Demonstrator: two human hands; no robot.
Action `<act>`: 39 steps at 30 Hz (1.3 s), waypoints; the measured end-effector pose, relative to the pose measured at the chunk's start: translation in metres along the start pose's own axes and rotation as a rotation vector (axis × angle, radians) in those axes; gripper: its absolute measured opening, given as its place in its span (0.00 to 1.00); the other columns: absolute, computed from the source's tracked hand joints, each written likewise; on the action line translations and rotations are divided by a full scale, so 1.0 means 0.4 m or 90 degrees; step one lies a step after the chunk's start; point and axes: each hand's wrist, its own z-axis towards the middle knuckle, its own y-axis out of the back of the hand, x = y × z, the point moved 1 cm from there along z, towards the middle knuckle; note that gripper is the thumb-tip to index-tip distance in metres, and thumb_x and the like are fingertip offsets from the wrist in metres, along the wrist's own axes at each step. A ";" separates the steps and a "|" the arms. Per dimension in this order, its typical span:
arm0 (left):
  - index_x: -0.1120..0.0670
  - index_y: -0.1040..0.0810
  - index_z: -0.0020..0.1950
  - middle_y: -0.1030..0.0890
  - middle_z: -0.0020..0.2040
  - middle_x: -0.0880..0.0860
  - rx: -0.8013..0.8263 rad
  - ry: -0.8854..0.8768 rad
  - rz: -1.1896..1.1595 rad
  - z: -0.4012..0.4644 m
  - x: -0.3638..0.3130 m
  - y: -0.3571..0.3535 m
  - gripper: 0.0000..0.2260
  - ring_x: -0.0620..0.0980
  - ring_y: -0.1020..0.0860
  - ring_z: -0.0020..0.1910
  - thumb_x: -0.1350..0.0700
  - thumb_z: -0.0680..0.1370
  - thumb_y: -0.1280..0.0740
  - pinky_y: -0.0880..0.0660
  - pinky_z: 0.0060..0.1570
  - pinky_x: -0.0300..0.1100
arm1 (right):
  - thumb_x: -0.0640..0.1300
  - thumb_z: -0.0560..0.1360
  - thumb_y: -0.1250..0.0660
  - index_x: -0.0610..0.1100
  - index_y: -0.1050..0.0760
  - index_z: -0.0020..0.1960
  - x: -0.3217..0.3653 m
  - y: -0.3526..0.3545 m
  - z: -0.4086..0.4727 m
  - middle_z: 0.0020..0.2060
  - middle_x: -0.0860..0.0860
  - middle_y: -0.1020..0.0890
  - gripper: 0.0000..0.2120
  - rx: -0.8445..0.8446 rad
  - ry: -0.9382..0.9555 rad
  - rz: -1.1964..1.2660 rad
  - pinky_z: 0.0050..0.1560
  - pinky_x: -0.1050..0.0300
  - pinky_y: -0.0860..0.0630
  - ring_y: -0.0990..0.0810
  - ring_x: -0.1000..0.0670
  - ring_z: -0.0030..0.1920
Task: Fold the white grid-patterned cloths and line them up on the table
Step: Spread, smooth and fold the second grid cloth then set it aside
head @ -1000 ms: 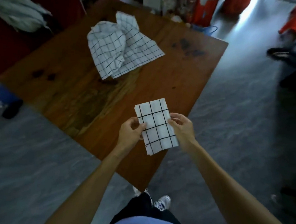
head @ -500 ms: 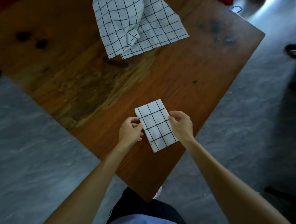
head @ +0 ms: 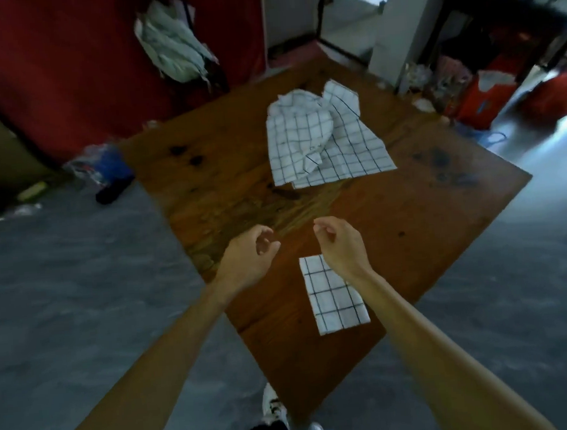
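**Ana:** Cloth first: where does the folded white grid-patterned rectangle (head: 334, 295) lie?

**Ben:** Flat on the brown wooden worktop (head: 427, 225), near its front corner, long axis running from that corner toward the far edge. The right wrist crosses over its upper corner.

**Ana:** And the hands?

**Ben:** Both empty. The left hand (head: 250, 260) and right hand (head: 339, 244) hover above the wood with fingers loosely curled, gripping nothing.

**Ana:** So the next piece is the one to reach for?

**Ben:** I'd judge so. The crumpled heap of white grid-patterned cloths (head: 320, 138) sits well apart, straight beyond the fingers toward the far edge, leaning slightly to the right side (so the right hand looks a touch nearer). Its loose lower hem faces the hands, which seems the natural place to pinch.
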 end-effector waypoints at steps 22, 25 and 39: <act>0.53 0.29 0.68 0.26 0.67 0.55 -0.234 0.039 0.160 -0.168 0.489 0.804 0.27 0.53 0.28 0.64 0.37 0.78 0.47 0.30 0.60 0.47 | 0.56 0.82 0.45 0.50 0.33 0.72 0.786 -0.468 0.047 0.70 0.52 0.28 0.21 0.080 0.332 -0.190 0.72 0.50 0.35 0.32 0.54 0.71; 0.54 0.29 0.69 0.27 0.68 0.54 -0.224 0.036 0.149 -0.165 0.597 0.918 0.27 0.54 0.29 0.65 0.38 0.78 0.47 0.30 0.62 0.48 | 0.57 0.82 0.46 0.51 0.33 0.72 0.878 -0.562 0.069 0.71 0.53 0.29 0.21 0.073 0.306 -0.210 0.71 0.53 0.36 0.33 0.54 0.71; 0.55 0.28 0.68 0.26 0.66 0.55 -0.175 -0.049 0.144 0.189 0.853 1.166 0.28 0.54 0.27 0.63 0.37 0.78 0.47 0.30 0.62 0.48 | 0.58 0.82 0.48 0.50 0.36 0.75 1.076 -0.845 0.397 0.74 0.50 0.35 0.24 0.057 0.265 -0.277 0.73 0.52 0.45 0.40 0.50 0.75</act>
